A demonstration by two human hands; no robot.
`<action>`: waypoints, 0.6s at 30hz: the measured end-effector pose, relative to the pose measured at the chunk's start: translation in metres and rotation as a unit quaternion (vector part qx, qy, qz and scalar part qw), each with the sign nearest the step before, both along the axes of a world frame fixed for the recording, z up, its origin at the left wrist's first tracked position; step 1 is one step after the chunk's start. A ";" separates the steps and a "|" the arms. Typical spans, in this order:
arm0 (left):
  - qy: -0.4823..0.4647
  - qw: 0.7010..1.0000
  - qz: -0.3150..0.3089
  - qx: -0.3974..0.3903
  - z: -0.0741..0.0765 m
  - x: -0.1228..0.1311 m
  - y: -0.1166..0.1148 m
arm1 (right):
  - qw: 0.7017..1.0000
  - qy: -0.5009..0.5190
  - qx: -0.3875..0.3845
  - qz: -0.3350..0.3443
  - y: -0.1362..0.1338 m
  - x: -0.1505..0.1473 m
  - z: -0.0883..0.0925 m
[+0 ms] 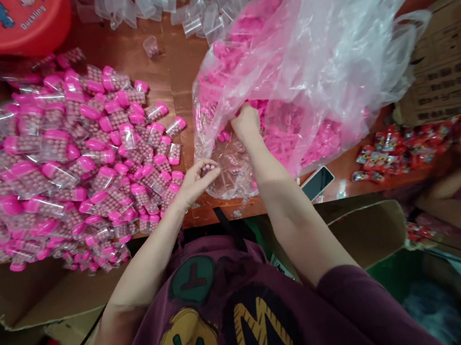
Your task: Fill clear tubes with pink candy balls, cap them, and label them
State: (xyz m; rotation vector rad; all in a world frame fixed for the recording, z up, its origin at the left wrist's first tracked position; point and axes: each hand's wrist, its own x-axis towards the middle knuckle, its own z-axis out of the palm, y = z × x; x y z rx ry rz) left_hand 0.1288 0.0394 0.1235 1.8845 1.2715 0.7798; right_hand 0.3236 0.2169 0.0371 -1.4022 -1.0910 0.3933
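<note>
Across the worktop [122, 43], a clear bag [348, 32] of pink pieces [319, 145] sprawled to the right and a heap of pink-capped tubs [72, 159] lay left. The right hand [247, 123] was inside the bag (its grip was hidden, so its state could not be told), while at the bag's near left edge the left hand [197, 182] had its grip pinching a small tub [206, 168] of pink beads [208, 168]

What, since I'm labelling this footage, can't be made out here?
All in the head view:
Right hand: fingertips and anything they grip, hidden by the hand itself.
Left hand: most of the bead container it holds, covered by the fingers.
Red basin: cut off by the top edge.
Cardboard box: printing too blurred to read.
</note>
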 end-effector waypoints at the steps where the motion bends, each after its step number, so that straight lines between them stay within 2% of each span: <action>1: -0.007 1.000 0.002 -0.004 0.001 0.002 0.001 | 0.999 0.024 -0.023 -0.003 -0.010 0.005 0.000; 3: -0.023 1.000 -0.003 -0.013 0.004 0.008 0.003 | 0.997 0.072 -0.026 0.007 -0.037 0.012 -0.002; 7: -0.046 0.998 -0.034 -0.025 0.011 0.013 0.007 | 0.984 0.127 0.110 0.061 -0.111 0.011 -0.006; 11: -0.045 0.994 -0.097 -0.015 0.017 0.009 0.008 | 0.971 0.100 0.210 0.055 -0.180 -0.013 0.009; 15: -0.070 0.983 -0.167 0.016 0.019 0.002 0.003 | 0.965 -0.017 0.257 0.051 -0.213 -0.038 0.030; 18: -0.087 0.980 -0.176 0.030 0.021 -0.004 0.000 | 0.959 -0.076 0.262 0.076 -0.225 -0.049 0.037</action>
